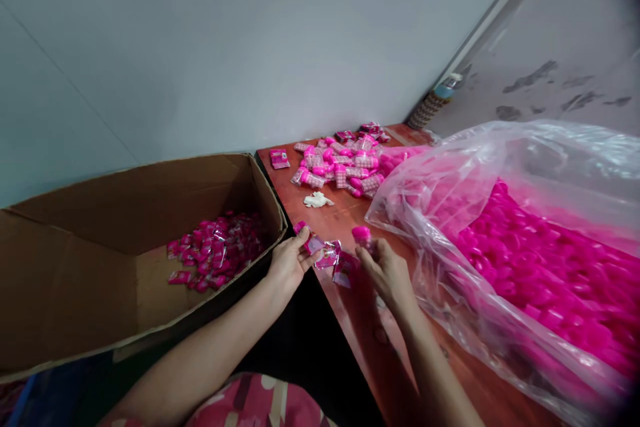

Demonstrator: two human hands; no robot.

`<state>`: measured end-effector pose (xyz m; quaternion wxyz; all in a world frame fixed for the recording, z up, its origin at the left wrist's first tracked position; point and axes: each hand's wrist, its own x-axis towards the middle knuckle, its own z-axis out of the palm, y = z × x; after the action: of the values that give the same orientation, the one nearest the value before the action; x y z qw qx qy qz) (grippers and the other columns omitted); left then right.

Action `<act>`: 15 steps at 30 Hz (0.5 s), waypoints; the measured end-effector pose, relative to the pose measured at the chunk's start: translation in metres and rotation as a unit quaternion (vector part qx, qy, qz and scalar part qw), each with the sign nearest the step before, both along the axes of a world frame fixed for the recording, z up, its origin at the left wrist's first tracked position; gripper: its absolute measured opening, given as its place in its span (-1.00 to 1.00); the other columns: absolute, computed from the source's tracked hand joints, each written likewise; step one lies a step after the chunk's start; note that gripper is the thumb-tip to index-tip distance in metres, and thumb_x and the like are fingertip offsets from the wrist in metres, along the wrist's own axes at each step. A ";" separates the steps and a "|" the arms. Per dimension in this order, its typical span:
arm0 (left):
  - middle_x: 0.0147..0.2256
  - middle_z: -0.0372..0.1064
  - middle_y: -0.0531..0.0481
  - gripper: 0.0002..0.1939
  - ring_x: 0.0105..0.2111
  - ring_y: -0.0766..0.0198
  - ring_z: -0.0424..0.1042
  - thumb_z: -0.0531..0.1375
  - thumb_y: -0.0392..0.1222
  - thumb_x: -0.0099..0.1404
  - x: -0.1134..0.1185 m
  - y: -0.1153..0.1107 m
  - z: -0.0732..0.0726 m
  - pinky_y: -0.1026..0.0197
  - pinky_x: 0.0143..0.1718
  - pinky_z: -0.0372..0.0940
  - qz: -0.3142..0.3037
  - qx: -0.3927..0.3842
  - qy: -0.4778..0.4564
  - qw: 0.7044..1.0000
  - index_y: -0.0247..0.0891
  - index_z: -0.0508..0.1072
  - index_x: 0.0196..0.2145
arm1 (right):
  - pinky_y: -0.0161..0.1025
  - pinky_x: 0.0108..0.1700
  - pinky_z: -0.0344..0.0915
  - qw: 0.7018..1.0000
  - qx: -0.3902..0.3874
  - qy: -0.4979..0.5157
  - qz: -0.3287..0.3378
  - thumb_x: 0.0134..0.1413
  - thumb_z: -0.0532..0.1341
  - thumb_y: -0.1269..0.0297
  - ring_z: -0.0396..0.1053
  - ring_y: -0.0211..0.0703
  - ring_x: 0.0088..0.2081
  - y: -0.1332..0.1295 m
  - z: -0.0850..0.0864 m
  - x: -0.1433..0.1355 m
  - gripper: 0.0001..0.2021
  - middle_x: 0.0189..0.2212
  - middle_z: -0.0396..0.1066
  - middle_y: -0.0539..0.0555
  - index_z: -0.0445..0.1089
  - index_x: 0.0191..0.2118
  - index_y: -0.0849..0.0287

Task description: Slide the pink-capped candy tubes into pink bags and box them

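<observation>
The left hand (289, 260) pinches a pink packet (313, 243) between thumb and fingers, while the right hand (391, 273) grips a small pink-capped bottle (361, 234), with loose packets (344, 269) lying between the two on the red tabletop (350, 217). Beyond both hands sits a heap of similar bottles (343, 163); a cardboard box (115, 203) stands left of the left hand, and a clear plastic bag (425, 213) of pink pieces (540, 273) lies right of the right hand.

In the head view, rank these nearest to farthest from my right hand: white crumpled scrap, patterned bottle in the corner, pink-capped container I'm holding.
From your right hand:
1. Pink-capped container: held in it.
2. White crumpled scrap: ahead, to the left.
3. Patterned bottle: far back corner.
</observation>
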<state>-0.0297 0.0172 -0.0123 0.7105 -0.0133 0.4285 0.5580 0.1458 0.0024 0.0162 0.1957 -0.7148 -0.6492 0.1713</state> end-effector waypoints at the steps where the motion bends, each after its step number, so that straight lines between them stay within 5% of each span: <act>1: -0.53 0.39 0.00 -0.83 -0.56 0.30 0.42 0.29 -0.28 0.00 0.001 0.000 -0.001 0.24 -0.53 0.39 0.002 -0.004 -0.006 1.000 -0.36 0.37 -0.45 | -0.28 -0.46 0.19 0.996 0.007 0.086 0.010 0.04 0.04 0.06 0.35 -0.11 -0.49 -0.013 0.000 -0.005 -0.72 -0.55 0.36 0.03 0.30 -0.36 0.18; 6: -0.49 0.41 -0.03 -0.86 -0.54 0.29 0.43 0.27 -0.31 0.02 0.012 -0.002 -0.004 0.23 -0.50 0.40 -0.003 -0.003 -0.038 0.999 -0.37 0.39 -0.42 | -0.32 -0.58 0.19 0.934 -0.037 0.357 -0.005 0.03 0.06 0.01 0.29 -0.20 -0.61 -0.057 -0.006 -0.039 -0.68 -0.62 0.33 -0.02 0.30 -0.30 0.18; 15: -0.52 0.42 -0.05 -0.88 -0.56 0.30 0.41 0.26 -0.28 0.04 0.013 -0.008 0.008 0.27 -0.52 0.37 -0.039 0.015 -0.039 0.998 -0.37 0.38 -0.48 | -0.39 -0.65 0.18 0.892 -0.071 0.444 -0.040 -0.01 0.12 0.02 0.27 -0.28 -0.64 -0.057 -0.011 -0.054 -0.67 -0.59 0.32 -0.02 0.28 -0.25 0.19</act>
<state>-0.0163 0.0092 -0.0046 0.7480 -0.0076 0.3925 0.5351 0.0916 -0.0544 0.0056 0.4188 -0.6021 -0.4514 0.5082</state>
